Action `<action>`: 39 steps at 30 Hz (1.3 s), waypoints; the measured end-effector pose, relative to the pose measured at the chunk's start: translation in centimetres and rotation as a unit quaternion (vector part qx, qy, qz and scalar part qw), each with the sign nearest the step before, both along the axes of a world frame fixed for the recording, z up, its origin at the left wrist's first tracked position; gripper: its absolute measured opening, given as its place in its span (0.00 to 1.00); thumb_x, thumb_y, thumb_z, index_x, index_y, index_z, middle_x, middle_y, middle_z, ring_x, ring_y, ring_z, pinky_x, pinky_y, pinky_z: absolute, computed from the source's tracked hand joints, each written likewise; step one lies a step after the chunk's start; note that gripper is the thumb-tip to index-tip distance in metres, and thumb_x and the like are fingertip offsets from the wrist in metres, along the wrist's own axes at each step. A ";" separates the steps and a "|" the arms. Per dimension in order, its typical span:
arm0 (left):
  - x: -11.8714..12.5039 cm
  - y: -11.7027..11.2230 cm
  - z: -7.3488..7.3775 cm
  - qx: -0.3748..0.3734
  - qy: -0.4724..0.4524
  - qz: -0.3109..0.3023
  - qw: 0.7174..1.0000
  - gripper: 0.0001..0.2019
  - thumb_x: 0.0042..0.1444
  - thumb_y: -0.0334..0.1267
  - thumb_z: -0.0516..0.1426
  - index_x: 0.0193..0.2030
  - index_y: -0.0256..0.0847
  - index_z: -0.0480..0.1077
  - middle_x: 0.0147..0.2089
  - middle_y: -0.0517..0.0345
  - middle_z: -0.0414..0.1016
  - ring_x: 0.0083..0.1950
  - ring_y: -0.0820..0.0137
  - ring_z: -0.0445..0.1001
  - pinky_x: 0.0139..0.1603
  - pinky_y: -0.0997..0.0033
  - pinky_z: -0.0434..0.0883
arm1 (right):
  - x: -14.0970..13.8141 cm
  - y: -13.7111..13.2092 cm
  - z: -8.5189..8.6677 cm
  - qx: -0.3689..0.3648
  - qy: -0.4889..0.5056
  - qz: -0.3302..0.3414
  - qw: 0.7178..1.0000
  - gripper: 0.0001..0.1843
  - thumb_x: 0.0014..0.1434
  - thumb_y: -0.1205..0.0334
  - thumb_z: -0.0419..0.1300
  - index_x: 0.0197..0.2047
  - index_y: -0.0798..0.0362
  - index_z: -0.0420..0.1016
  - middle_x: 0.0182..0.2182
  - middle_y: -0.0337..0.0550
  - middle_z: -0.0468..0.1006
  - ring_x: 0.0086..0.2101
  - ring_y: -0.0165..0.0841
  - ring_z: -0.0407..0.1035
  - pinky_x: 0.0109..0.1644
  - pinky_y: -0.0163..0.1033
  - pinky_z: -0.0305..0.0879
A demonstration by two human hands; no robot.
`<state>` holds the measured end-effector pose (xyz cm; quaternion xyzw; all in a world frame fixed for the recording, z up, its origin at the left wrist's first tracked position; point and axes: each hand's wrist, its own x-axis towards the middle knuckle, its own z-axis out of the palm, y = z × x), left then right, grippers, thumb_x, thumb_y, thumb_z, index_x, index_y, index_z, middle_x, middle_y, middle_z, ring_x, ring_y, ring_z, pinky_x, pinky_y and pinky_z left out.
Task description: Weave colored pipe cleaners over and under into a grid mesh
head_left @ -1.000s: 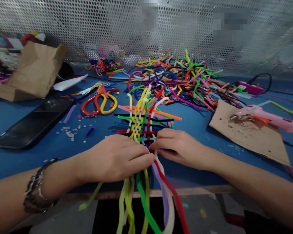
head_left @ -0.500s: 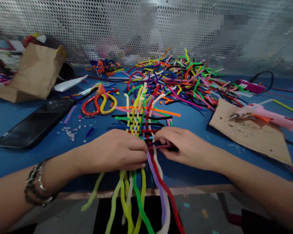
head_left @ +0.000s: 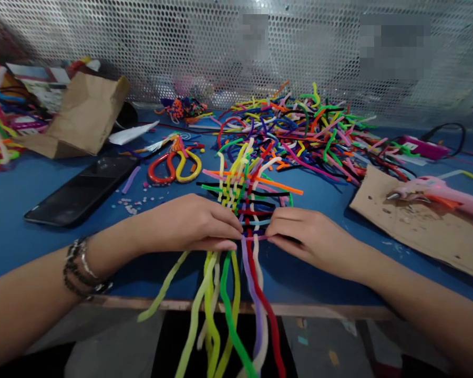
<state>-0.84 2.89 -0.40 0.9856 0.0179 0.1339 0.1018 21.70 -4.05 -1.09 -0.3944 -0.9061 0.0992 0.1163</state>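
Observation:
A woven mat of coloured pipe cleaners [head_left: 244,197] lies on the blue table [head_left: 43,252] in front of me. Its long loose strands [head_left: 228,299] hang over the table's near edge. My left hand [head_left: 185,223] lies on the mat's lower left part, fingers curled and pressed on the strands. My right hand [head_left: 311,236] is at the mat's lower right, pinching a pink pipe cleaner [head_left: 260,238] that runs crosswise between both hands. A beaded bracelet [head_left: 81,268] is on my left wrist.
A big heap of loose pipe cleaners [head_left: 299,134] lies behind the mat. Red and yellow scissors [head_left: 175,165] and a black phone [head_left: 82,191] are at the left, a brown paper bag [head_left: 84,115] beyond. A pink glue gun [head_left: 441,191] rests on cardboard [head_left: 421,231] at the right. Perforated screen behind.
Both hands have slid a little toward the mat, pushing the crosswise strand up against the weave. The camera has shifted, so everything sits further right in view.

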 end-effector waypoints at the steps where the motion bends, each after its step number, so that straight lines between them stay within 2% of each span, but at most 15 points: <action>1: 0.0 0.0 0.0 -0.006 0.002 0.001 1.000 0.10 0.58 0.35 0.51 0.41 0.37 0.73 0.41 0.52 0.76 0.38 0.73 0.74 0.36 0.79 0.69 | -0.1 0.0 -0.1 0.003 0.000 0.001 1.000 0.13 0.62 0.65 0.46 0.31 0.56 0.69 0.28 0.42 0.68 0.29 0.29 0.63 0.33 0.33 0.58; 5: -0.1 0.0 0.0 -0.023 0.021 -0.004 1.000 0.11 0.58 0.34 0.51 0.43 0.38 0.72 0.43 0.52 0.75 0.39 0.72 0.74 0.38 0.78 0.69 | -0.5 0.0 -0.4 0.030 -0.011 0.003 0.999 0.13 0.61 0.66 0.46 0.30 0.56 0.69 0.27 0.41 0.68 0.27 0.28 0.62 0.31 0.32 0.58; 8: -0.1 0.0 -0.1 -0.022 0.034 -0.001 0.999 0.10 0.56 0.34 0.53 0.43 0.39 0.72 0.45 0.52 0.74 0.41 0.71 0.73 0.39 0.77 0.68 | -0.8 -0.2 -0.5 0.085 -0.037 0.008 0.996 0.13 0.61 0.66 0.46 0.30 0.56 0.69 0.26 0.41 0.69 0.27 0.28 0.63 0.30 0.33 0.57; 14: -0.2 0.0 -0.1 -0.029 0.044 0.002 0.999 0.13 0.51 0.29 0.54 0.44 0.40 0.71 0.46 0.54 0.72 0.43 0.72 0.72 0.40 0.78 0.67 | -1.4 -0.7 -0.4 0.243 -0.114 0.039 0.962 0.18 0.62 0.68 0.42 0.28 0.56 0.70 0.24 0.42 0.70 0.25 0.30 0.62 0.29 0.35 0.56; 19: 0.1 0.0 0.1 -0.027 0.046 0.005 0.999 0.13 0.49 0.27 0.55 0.42 0.38 0.72 0.45 0.54 0.73 0.41 0.72 0.72 0.38 0.78 0.67 | -1.8 -0.9 -0.5 0.280 -0.128 0.086 0.947 0.19 0.62 0.72 0.40 0.29 0.56 0.70 0.25 0.44 0.72 0.26 0.31 0.64 0.29 0.36 0.57; 22: 0.2 0.0 0.0 -0.020 0.051 0.008 0.998 0.11 0.50 0.27 0.56 0.41 0.38 0.72 0.44 0.55 0.73 0.41 0.72 0.72 0.38 0.78 0.67 | -1.9 -0.7 -0.5 0.261 -0.121 0.089 0.954 0.19 0.62 0.71 0.41 0.30 0.56 0.70 0.25 0.44 0.73 0.26 0.31 0.64 0.30 0.36 0.58; 28: 0.3 -0.1 -0.3 0.016 0.029 0.015 0.999 0.08 0.55 0.32 0.53 0.40 0.38 0.71 0.42 0.55 0.74 0.38 0.73 0.72 0.37 0.78 0.66 | -1.4 -0.1 -0.4 0.143 -0.044 0.042 0.988 0.11 0.60 0.64 0.47 0.34 0.55 0.70 0.28 0.41 0.72 0.28 0.29 0.65 0.30 0.33 0.59; 35: 0.5 -0.1 -0.1 -0.014 0.029 0.018 0.999 0.03 0.53 0.29 0.54 0.33 0.36 0.70 0.35 0.57 0.73 0.34 0.76 0.70 0.33 0.82 0.64 | -1.8 -0.3 0.8 0.057 0.079 0.052 0.994 0.09 0.60 0.67 0.50 0.34 0.56 0.70 0.30 0.42 0.73 0.31 0.27 0.67 0.36 0.32 0.62; 39: 0.4 0.1 -0.3 -0.012 0.018 0.019 1.000 0.02 0.52 0.29 0.55 0.31 0.36 0.69 0.36 0.56 0.72 0.33 0.77 0.70 0.33 0.82 0.63 | -3.1 -0.6 1.5 0.020 0.066 0.038 0.997 0.07 0.57 0.69 0.53 0.35 0.57 0.72 0.30 0.42 0.73 0.31 0.27 0.67 0.35 0.32 0.61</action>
